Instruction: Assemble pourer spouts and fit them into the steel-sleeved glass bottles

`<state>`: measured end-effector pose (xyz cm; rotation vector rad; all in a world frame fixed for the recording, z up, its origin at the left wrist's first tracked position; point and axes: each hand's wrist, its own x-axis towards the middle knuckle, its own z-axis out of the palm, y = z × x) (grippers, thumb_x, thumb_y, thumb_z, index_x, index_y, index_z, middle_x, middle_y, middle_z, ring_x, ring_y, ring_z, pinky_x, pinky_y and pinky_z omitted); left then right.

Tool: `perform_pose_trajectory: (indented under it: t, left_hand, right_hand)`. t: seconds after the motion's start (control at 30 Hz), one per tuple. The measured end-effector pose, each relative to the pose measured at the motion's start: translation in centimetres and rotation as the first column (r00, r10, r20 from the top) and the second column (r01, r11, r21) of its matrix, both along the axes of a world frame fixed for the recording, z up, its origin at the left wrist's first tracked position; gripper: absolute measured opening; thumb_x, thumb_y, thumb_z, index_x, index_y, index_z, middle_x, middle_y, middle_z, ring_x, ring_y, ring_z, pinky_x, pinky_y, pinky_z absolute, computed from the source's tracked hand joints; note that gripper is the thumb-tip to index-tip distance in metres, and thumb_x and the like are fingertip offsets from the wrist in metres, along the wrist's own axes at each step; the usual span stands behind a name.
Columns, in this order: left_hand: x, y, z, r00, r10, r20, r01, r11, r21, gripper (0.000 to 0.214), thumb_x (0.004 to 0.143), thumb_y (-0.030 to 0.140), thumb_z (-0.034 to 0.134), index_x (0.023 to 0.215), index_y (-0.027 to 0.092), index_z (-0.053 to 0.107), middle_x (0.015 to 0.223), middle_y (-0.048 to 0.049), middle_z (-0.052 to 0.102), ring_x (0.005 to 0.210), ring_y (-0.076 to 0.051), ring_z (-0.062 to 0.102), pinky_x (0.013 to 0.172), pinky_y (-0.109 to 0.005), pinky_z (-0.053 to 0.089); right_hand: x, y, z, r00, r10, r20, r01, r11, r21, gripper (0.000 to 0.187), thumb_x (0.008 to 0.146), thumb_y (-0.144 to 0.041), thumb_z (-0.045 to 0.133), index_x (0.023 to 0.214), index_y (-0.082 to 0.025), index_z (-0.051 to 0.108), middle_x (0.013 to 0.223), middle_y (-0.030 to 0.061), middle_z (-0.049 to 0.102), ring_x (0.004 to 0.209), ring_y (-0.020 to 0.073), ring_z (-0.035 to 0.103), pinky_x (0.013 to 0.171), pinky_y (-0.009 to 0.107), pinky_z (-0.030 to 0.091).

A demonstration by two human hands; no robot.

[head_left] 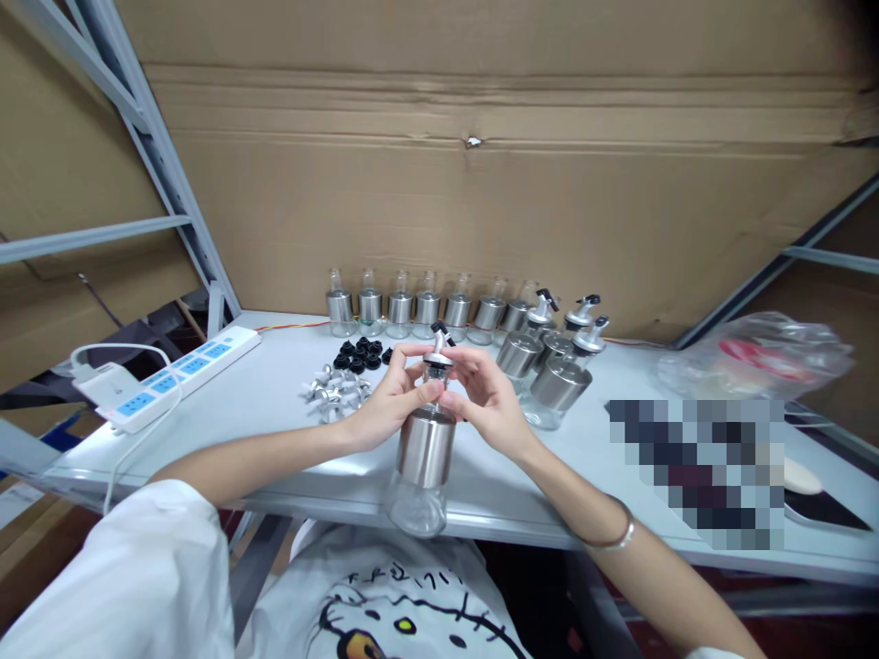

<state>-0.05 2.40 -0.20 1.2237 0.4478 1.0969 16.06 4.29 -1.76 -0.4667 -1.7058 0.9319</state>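
I hold a glass bottle with a steel sleeve (426,448) in front of me over the table's front edge. My left hand (388,403) is closed around its neck from the left. My right hand (484,398) is closed on the neck from the right, fingertips at the silver pourer cap with a black lever (438,352) sitting on top of the bottle.
On the white table (261,403): a row of uncapped bottles (426,307) along the cardboard wall, capped bottles (559,366) at right, black stoppers (361,352), silver pourer caps (335,392), a power strip (175,375) at left, a plastic bag (755,352) at right.
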Motion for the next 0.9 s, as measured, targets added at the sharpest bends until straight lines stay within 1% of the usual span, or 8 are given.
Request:
perform_pose_trajectory:
  t: [0.13, 0.27, 0.33, 0.47, 0.53, 0.63, 0.8, 0.9]
  left_hand:
    - [-0.03, -0.02, 0.12, 1.0, 0.015, -0.021, -0.016, 0.999, -0.041, 0.051, 0.072, 0.038, 0.077, 0.101, 0.025, 0.037, 0.093, 0.0046, 0.057, 0.063, -0.012, 0.069, 0.061, -0.03, 0.058]
    - [-0.07, -0.07, 0.11, 1.0, 0.004, -0.011, -0.004, 0.999, -0.035, 0.047, 0.074, 0.036, 0.076, 0.097, 0.023, 0.037, 0.097, 0.0034, 0.06, 0.063, -0.013, 0.069, 0.061, -0.03, 0.058]
    - [-0.06, -0.12, 0.09, 1.0, 0.004, -0.008, -0.005, 0.999, -0.032, 0.045, 0.076, 0.036, 0.075, 0.097, 0.023, 0.037, 0.098, 0.0025, 0.062, 0.063, -0.013, 0.069, 0.062, -0.03, 0.057]
    - [-0.01, -0.28, 0.13, 1.0, 0.004, -0.003, -0.004, 0.999, -0.047, 0.044, 0.076, 0.035, 0.075, 0.097, 0.022, 0.039, 0.096, 0.0023, 0.063, 0.062, -0.014, 0.07, 0.061, -0.029, 0.057]
    - [0.03, -0.4, 0.19, 1.0, -0.005, 0.01, 0.006, 0.998, -0.055, 0.044, 0.075, 0.034, 0.076, 0.097, 0.022, 0.039, 0.092, 0.003, 0.064, 0.061, -0.014, 0.07, 0.06, -0.029, 0.056]
    - [0.08, -0.6, 0.32, 0.999, -0.026, 0.026, 0.028, 0.997, -0.077, 0.043, 0.075, 0.035, 0.076, 0.097, 0.022, 0.04, 0.083, 0.0049, 0.063, 0.061, -0.015, 0.07, 0.058, -0.027, 0.056]
    - [0.06, -0.75, 0.55, 0.998, -0.057, 0.034, 0.059, 0.995, -0.075, 0.043, 0.075, 0.036, 0.076, 0.093, 0.022, 0.039, 0.082, 0.0044, 0.065, 0.061, -0.015, 0.07, 0.057, -0.026, 0.055]
    - [0.07, -0.62, 0.5, 0.998, -0.057, 0.026, 0.059, 0.996, -0.063, 0.044, 0.075, 0.037, 0.076, 0.093, 0.022, 0.038, 0.081, 0.0043, 0.065, 0.06, -0.015, 0.07, 0.057, -0.027, 0.055]
  right_hand:
    - [0.13, 0.52, -0.34, 0.998, -0.059, -0.009, 0.059, 0.998, 0.0, 0.038, 0.073, -0.041, 0.076, 0.106, -0.028, 0.06, 0.099, 0.0028, 0.062, 0.091, 0.0181, 0.058, 0.086, 0.039, 0.048]
    - [0.04, 0.86, -0.46, 0.994, -0.102, -0.037, 0.103, 0.995, 0.016, 0.038, 0.068, -0.047, 0.078, 0.096, -0.026, 0.064, 0.084, 0.0008, 0.059, 0.084, 0.017, 0.057, 0.084, 0.038, 0.048]
    - [-0.08, 0.89, -0.43, 0.993, -0.092, -0.076, 0.092, 0.996, 0.002, 0.035, 0.067, -0.045, 0.08, 0.093, -0.026, 0.066, 0.081, -0.0001, 0.059, 0.081, 0.0156, 0.057, 0.081, 0.036, 0.049]
    - [-0.35, 0.64, -0.21, 0.984, -0.016, -0.176, 0.004, 0.998, -0.069, 0.031, 0.063, -0.036, 0.084, 0.086, -0.025, 0.066, 0.076, -0.0022, 0.058, 0.074, 0.0126, 0.058, 0.072, 0.03, 0.05]
    - [-0.44, 0.43, -0.08, 0.981, 0.001, -0.194, -0.024, 0.993, -0.117, 0.031, 0.062, -0.035, 0.085, 0.084, -0.024, 0.065, 0.074, -0.0026, 0.057, 0.071, 0.0129, 0.058, 0.068, 0.031, 0.052]
    - [-0.56, 0.16, 0.0, 0.978, -0.012, -0.207, -0.02, 0.988, -0.153, 0.032, 0.061, -0.034, 0.086, 0.082, -0.024, 0.064, 0.073, -0.0024, 0.058, 0.071, 0.0145, 0.06, 0.067, 0.033, 0.053]
    - [-0.67, -0.04, -0.16, 0.975, -0.026, -0.222, 0.005, 0.995, -0.097, 0.028, 0.063, -0.036, 0.084, 0.081, -0.025, 0.066, 0.072, -0.0026, 0.058, 0.069, 0.0136, 0.058, 0.071, 0.034, 0.052]
    - [-0.51, 0.01, -0.23, 0.981, -0.073, -0.18, 0.066, 0.997, -0.045, 0.027, 0.067, -0.041, 0.081, 0.082, -0.024, 0.066, 0.076, -0.0005, 0.062, 0.073, 0.015, 0.059, 0.073, 0.035, 0.052]
